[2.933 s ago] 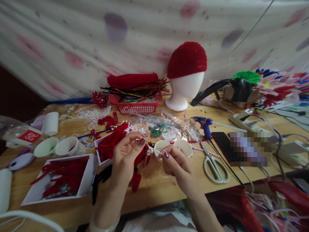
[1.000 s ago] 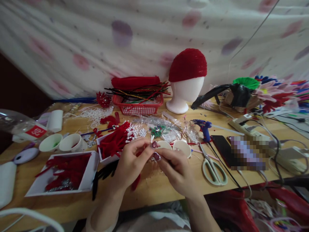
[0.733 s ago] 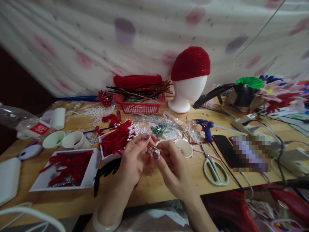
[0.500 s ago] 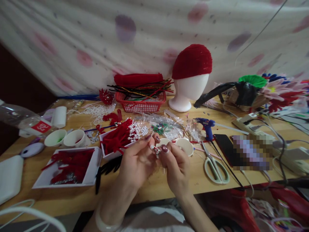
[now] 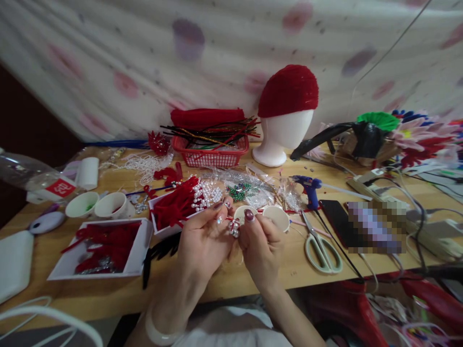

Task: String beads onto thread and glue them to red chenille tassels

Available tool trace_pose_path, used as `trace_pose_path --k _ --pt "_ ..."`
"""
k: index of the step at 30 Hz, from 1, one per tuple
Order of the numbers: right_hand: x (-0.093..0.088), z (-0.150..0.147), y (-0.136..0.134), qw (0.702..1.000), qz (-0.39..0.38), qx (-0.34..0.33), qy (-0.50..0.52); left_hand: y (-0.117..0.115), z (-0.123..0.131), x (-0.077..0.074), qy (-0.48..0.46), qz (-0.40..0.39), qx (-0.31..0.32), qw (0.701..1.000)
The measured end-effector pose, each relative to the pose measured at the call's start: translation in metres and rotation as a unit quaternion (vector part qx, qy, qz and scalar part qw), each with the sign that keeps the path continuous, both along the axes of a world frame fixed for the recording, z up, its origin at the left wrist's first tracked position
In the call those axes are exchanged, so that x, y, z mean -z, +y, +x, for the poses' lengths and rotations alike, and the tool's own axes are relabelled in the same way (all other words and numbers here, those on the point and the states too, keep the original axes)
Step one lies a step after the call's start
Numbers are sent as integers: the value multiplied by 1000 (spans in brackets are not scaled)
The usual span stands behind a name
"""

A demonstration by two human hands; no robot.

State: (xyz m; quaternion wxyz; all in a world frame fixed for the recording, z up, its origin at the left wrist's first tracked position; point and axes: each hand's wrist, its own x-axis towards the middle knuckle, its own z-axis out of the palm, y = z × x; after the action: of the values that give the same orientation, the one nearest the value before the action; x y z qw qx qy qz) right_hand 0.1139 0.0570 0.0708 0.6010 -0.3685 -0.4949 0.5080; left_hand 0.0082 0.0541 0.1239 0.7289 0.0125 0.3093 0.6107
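Note:
Near the middle of the table's front, my left hand (image 5: 206, 238) pinches a small cluster of pearl-like beads (image 5: 234, 228) with a bit of red on it. My right hand (image 5: 262, 241) is closed against the cluster's right side, thumb on top. A thin thread or wire seems to hang between the hands, too fine to make out. Just behind the fingers stand two pale cups, the left one (image 5: 246, 212) partly hidden and the right one (image 5: 277, 218) beside it. White bead strands (image 5: 202, 195) lie over a white box of red fuzzy pieces (image 5: 173, 207).
Scissors (image 5: 323, 250), a blue glue gun (image 5: 309, 190) and a phone (image 5: 340, 224) lie right. Behind are a red basket (image 5: 211, 158) and a foam head (image 5: 284, 130) with a red cap. A white tray (image 5: 144, 250) and a bottle (image 5: 32, 176) are left.
My fingers have shifted around the bead cluster, which shows more clearly between them. My right hand has moved slightly left, with its thumb raised more upright.

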Motion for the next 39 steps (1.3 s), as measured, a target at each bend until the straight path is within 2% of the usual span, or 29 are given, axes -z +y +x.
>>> trace_pose_path --k 3,5,8,12,15,18,22,26,29,39 --pt "-7 7 6 999 25 -24 -37 3 -4 2 26 20 -7 999" --pt "-15 15 10 993 55 -69 -75 6 -7 4 84 77 -28 993" --pt "-27 26 14 976 72 -134 -155 7 -9 4 206 178 -44 961" --pt "-34 31 15 948 103 -180 -241 10 -9 8 352 243 -2 904" --pt "-38 30 17 941 138 -165 -260 11 -7 17 366 244 33 897" --pt "-40 31 19 956 109 -136 -236 8 -5 26 349 227 90 905" --pt "-37 38 23 966 89 -75 -230 1 -4 28 360 229 138 894" --pt "-34 48 26 942 143 -11 -303 -5 -10 24 449 234 139 851" --pt "-33 49 26 937 155 7 -312 -11 -16 23 492 249 159 819" --pt "-32 51 24 929 207 61 -302 -17 -15 20 505 275 154 804"
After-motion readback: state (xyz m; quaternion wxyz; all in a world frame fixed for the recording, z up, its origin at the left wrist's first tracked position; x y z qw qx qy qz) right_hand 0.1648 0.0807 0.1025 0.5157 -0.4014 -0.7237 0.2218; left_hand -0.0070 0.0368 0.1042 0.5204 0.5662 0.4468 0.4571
